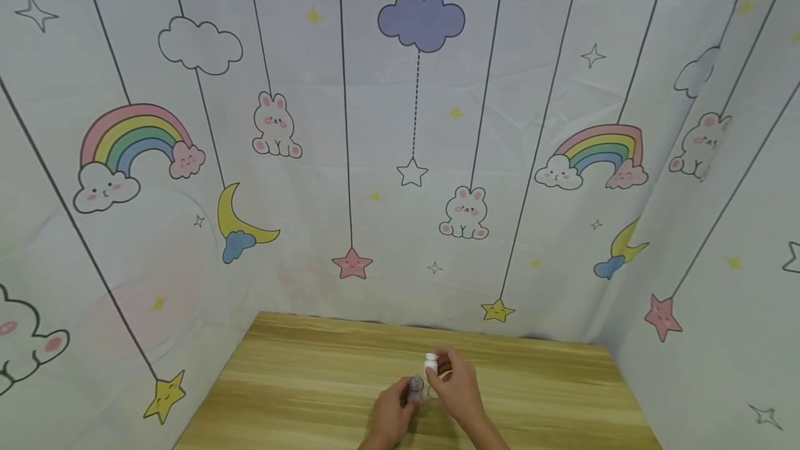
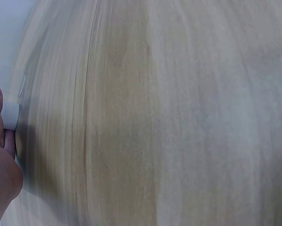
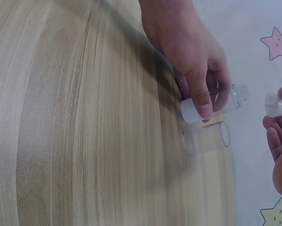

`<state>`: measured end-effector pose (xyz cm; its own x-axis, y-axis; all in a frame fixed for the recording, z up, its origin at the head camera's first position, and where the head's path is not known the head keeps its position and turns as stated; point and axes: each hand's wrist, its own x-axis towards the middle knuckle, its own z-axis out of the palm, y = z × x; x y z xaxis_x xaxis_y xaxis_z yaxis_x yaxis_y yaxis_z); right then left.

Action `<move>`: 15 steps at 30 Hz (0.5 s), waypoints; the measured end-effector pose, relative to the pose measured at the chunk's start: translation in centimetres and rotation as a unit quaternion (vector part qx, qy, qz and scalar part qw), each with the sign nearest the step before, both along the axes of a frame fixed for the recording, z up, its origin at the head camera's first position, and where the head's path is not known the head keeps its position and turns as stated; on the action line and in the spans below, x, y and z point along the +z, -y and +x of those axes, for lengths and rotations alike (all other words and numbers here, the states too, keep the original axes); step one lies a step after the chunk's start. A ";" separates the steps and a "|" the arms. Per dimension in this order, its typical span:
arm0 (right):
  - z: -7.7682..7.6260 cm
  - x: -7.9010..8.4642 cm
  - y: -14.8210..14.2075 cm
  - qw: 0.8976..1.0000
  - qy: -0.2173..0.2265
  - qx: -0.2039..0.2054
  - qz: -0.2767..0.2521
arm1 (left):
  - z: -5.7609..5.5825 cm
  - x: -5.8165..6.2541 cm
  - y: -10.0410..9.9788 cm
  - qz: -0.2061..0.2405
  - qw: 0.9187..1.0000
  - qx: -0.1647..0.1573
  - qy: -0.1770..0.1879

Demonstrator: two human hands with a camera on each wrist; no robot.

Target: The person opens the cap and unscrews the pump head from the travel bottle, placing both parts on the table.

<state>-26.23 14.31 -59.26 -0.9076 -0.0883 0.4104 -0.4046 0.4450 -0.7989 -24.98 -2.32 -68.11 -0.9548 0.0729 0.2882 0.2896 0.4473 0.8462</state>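
My left hand [image 1: 389, 412] grips a small clear bottle [image 3: 190, 111] with a white base, thumb across its side in the right wrist view. The bottle's threaded neck [image 3: 243, 93] is bare. My right hand [image 1: 459, 384] pinches a white pump top [image 1: 430, 362] a short way off the neck, partly out of frame in the right wrist view. Beside the bottle a clear cylindrical cap [image 3: 207, 138] stands on the table. At the left edge of the left wrist view, only part of the left hand shows around the white base [image 2: 10, 116].
The wood-grain table [image 1: 300, 380] runs under both hands. White cloth walls [image 1: 387, 123] printed with rainbows, rabbits and stars rise behind it and at both sides. The table's back edge meets the cloth just beyond the hands.
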 end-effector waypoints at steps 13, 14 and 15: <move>0.1 0.1 -0.4 1.000 0.010 -0.007 0.001 | 0.1 0.2 0.0 0.004 1.000 0.001 0.000; 0.1 0.1 -0.4 1.000 0.013 -0.008 0.003 | 0.1 0.2 0.0 0.005 1.000 0.000 0.000; 0.1 0.2 -0.4 1.000 0.015 -0.008 0.005 | 0.0 0.2 0.0 0.005 1.000 0.000 0.001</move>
